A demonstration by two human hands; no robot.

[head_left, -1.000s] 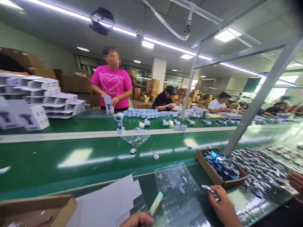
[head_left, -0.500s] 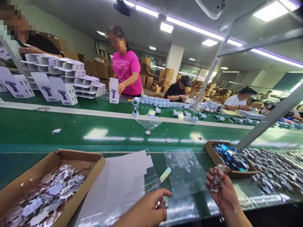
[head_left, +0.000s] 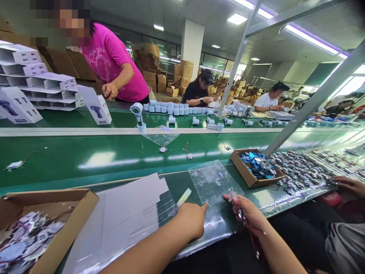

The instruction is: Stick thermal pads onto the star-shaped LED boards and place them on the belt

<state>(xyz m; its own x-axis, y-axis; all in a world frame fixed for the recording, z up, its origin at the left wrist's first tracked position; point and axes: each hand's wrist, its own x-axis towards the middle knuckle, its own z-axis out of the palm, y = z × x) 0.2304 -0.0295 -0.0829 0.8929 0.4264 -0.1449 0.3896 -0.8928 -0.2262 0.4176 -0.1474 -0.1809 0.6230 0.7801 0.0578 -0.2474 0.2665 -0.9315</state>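
Observation:
My left hand (head_left: 191,220) rests on the near edge of the green bench, fingers curled and forefinger pointing at a clear plastic sheet (head_left: 212,182). A pale green-handled tool (head_left: 180,201) lies just beside it; I cannot tell whether the hand holds it. My right hand (head_left: 247,215) is closed round a small bunch of wired circuit pieces (head_left: 238,209), with thin wires hanging below the wrist. White paper sheets (head_left: 134,207) lie left of my left hand.
An open cardboard box (head_left: 72,222) of star-shaped boards stands at the near left. A small box (head_left: 244,174) of blue discs and a spread of parts (head_left: 302,171) sit right. Another person's hand (head_left: 348,185) reaches in at right. Across the belt (head_left: 71,156), workers handle white boxes (head_left: 42,82) and fans (head_left: 138,116).
The view has swung left and down. My left hand moved forward onto the bench by the tool. My right hand lowered, still gripping the wired pieces. The person in pink leaned over.

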